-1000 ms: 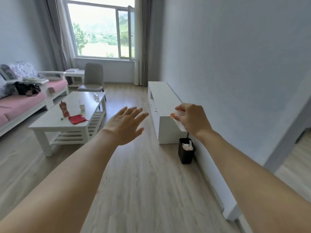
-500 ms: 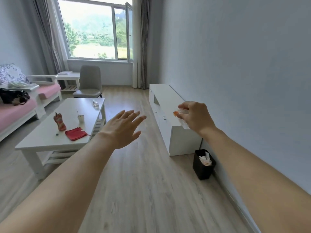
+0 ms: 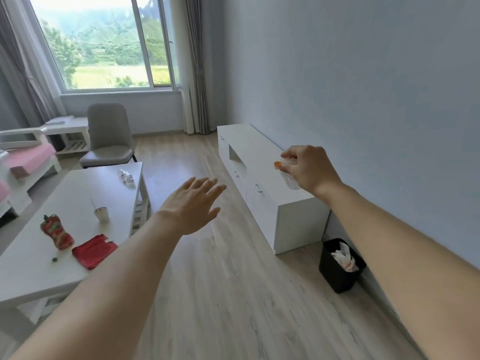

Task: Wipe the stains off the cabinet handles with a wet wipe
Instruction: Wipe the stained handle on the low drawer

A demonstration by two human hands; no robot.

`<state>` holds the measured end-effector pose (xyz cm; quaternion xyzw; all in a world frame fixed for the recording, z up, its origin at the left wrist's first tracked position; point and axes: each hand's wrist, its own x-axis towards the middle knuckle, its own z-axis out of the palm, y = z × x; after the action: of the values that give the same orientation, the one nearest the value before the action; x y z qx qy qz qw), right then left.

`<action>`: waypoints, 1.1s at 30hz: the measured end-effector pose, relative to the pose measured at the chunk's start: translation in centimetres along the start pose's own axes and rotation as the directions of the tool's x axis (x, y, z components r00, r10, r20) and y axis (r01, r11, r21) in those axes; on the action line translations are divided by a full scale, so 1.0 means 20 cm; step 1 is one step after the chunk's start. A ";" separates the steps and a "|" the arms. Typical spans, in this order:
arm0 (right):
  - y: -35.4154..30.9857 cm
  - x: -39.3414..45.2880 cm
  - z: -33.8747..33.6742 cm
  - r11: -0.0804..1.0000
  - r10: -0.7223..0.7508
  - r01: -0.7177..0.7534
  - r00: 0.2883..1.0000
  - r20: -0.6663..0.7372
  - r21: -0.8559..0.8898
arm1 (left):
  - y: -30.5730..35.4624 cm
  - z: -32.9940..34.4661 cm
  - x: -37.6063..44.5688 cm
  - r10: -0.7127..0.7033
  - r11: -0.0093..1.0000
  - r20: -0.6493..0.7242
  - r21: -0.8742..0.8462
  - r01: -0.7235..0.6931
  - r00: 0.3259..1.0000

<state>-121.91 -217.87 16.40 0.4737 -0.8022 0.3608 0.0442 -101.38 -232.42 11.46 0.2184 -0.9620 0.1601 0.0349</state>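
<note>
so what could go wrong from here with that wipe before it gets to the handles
1. The right hand only pinches the wipe at its top, so the loose hanging part might slip or brush the cabinet top.
2. The wipe seems to show an orange mark already; it could smear onto a handle.
3. The handles sit low on the cabinet front, and the bin stands beside it, easy to knock.
</note>
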 end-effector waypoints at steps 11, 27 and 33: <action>0.12 1.04 0.72 0.990 0.140 -0.141 0.988 0.062 0.015 | -0.81 0.45 0.89 0.079 0.997 0.056 0.006 -0.079 0.995; 0.45 2.43 1.64 0.911 0.411 -0.413 0.910 -0.054 -0.012 | -1.72 1.17 2.57 0.408 0.911 -0.029 -0.060 -0.409 0.913; 0.80 2.73 1.72 0.825 0.551 -0.562 0.822 -0.142 -0.051 | -1.69 1.38 3.21 0.562 0.820 -0.034 -0.106 -0.562 0.827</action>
<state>-155.12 -274.40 5.06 0.1935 -0.9168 0.3492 0.0071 -144.68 -296.38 4.10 -0.0770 -0.9910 0.1095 -0.0013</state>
